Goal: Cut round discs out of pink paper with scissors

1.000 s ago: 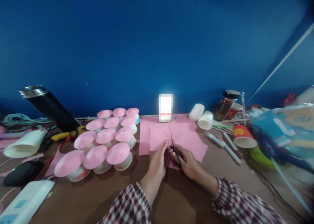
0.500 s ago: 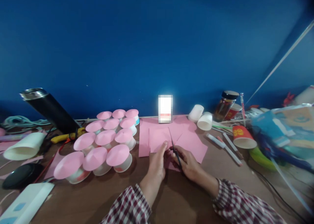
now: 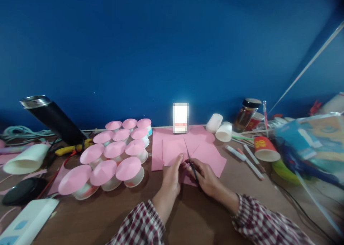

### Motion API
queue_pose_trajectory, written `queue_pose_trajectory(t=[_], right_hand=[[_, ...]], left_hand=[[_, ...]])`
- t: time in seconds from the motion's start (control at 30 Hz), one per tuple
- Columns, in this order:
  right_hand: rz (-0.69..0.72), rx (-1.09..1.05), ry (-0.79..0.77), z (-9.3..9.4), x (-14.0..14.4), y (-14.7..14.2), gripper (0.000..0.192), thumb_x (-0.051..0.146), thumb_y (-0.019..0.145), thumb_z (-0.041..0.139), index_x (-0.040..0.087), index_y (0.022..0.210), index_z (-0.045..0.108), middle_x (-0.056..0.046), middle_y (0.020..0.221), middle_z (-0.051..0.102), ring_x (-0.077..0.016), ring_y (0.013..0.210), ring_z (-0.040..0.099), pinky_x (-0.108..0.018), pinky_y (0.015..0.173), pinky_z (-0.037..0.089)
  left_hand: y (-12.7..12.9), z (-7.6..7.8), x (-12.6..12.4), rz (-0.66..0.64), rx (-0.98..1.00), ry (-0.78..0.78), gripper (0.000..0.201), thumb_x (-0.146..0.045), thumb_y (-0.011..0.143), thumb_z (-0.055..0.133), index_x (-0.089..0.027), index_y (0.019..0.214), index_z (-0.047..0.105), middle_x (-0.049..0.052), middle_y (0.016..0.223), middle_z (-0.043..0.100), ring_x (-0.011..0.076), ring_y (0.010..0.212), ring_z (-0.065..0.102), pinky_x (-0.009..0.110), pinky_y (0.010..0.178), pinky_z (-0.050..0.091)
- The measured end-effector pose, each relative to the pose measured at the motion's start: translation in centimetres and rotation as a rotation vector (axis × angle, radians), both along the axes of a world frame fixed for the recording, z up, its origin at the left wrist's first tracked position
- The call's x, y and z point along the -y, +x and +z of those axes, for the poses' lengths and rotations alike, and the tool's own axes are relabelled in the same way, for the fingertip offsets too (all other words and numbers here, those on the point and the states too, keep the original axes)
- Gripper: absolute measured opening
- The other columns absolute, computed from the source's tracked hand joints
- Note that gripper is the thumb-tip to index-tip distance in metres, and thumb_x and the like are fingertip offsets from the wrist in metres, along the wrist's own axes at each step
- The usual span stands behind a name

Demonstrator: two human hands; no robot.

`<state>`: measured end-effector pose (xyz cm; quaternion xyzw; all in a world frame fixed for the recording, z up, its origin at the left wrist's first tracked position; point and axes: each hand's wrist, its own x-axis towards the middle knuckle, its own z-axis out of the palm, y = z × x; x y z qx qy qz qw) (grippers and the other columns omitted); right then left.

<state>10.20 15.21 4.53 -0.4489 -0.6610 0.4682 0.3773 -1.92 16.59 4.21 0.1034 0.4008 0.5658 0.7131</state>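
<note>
My right hand (image 3: 205, 177) grips a pair of small dark scissors (image 3: 190, 159) whose blades point away from me over pink paper sheets (image 3: 212, 157). My left hand (image 3: 172, 177) pinches the near edge of a pink sheet (image 3: 172, 150) right beside the scissors, thumb on top. The two hands almost touch at the middle of the brown table (image 3: 107, 216). Both sleeves are red and white plaid.
Several cups capped with pink paper cones (image 3: 113, 155) stand left of the sheets. A lit phone (image 3: 180, 118) leans on the blue wall. White cups (image 3: 220, 128), a jar (image 3: 245, 114), pens (image 3: 245, 159) and a red cup (image 3: 264, 148) lie right; a black flask (image 3: 52, 118) and cables lie left.
Hardly anything moved. The hands stay on the pink paper with the scissors; the view shifted only slightly.
</note>
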Motion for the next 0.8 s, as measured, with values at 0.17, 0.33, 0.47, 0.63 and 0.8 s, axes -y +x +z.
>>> queue_pose_trajectory(t=[0.17,0.33,0.47,0.63,0.8], right_hand=[[-0.002,0.027,0.015,0.17,-0.07,0.08,0.024,0.039,0.089,0.05,0.019,0.1,0.057,0.0,0.07,0.057,-0.0137,0.057,0.05,-0.023,0.051,0.042],[0.003,0.021,0.013,0.24,-0.14,0.22,0.022,0.038,0.089,0.051,0.018,0.097,0.057,0.0,0.07,0.056,-0.0127,0.056,0.048,-0.023,0.05,0.041],[0.004,0.009,-0.002,0.09,-0.17,0.31,0.021,0.037,0.089,0.051,0.018,0.094,0.057,0.0,0.071,0.056,-0.012,0.055,0.047,-0.022,0.049,0.04],[0.002,0.03,0.005,0.27,-0.19,0.41,0.025,0.038,0.089,0.05,0.017,0.1,0.057,0.001,0.068,0.054,-0.0125,0.056,0.048,-0.022,0.05,0.04],[0.016,0.002,-0.013,0.21,-0.13,0.38,0.026,0.039,0.089,0.05,0.017,0.101,0.057,0.002,0.066,0.052,-0.0114,0.054,0.046,-0.021,0.049,0.039]], left_hand=[[0.0,0.07,-0.03,0.008,0.0,-0.008,0.03,-0.036,0.055,0.08,-0.013,0.066,0.063,0.002,0.059,0.062,0.0121,0.052,0.058,0.023,0.055,0.046],[0.08,-0.03,-0.1,0.026,0.019,0.008,0.028,-0.033,0.056,0.079,-0.013,0.063,0.061,0.0,0.056,0.06,0.0096,0.05,0.055,0.022,0.056,0.046],[0.09,0.09,-0.06,0.005,0.051,0.017,0.026,-0.032,0.059,0.078,-0.013,0.063,0.06,-0.001,0.054,0.059,0.009,0.047,0.054,0.021,0.053,0.045],[0.03,0.26,0.01,0.003,0.032,0.031,0.027,-0.034,0.058,0.078,-0.014,0.062,0.06,0.0,0.054,0.06,0.01,0.048,0.056,0.021,0.051,0.045],[0.05,0.5,0.11,0.01,-0.025,0.007,0.033,-0.039,0.054,0.08,-0.013,0.065,0.062,0.001,0.056,0.062,0.011,0.048,0.057,0.022,0.052,0.045]])
